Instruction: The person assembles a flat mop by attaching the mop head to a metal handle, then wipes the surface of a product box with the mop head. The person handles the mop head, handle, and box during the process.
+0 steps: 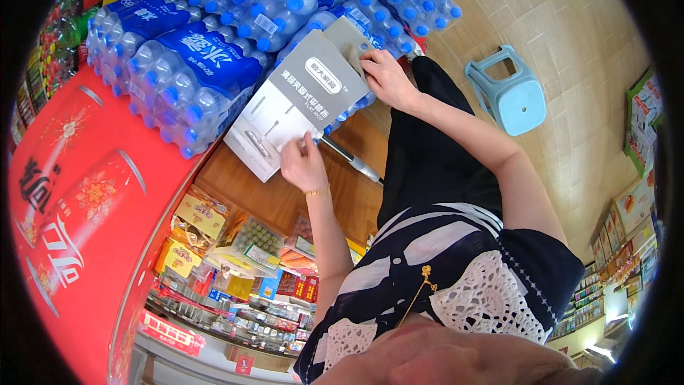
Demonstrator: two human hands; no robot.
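Note:
A flat, grey-and-white mop box (293, 96) leans at a slant against packs of bottled water, its printed face turned up. My left hand (303, 164) is closed at the box's lower right edge, with bent fingers on the white part. At the upper right edge, my right hand (388, 80) has thumb and fingers closed near a greyish patch that may be cloth. From under the box, a silver-and-black pole (353, 160) sticks out between my two arms. The fingers' undersides and the back of the box are hidden.
Shrink-wrapped water packs (192, 78) are stacked beyond the box. A red printed panel (85, 192) stands at the left, beside a wooden surface (285, 203). Goods shelves (235, 314) lie below. At the right, a blue plastic stool (520, 103) stands on the tiled floor.

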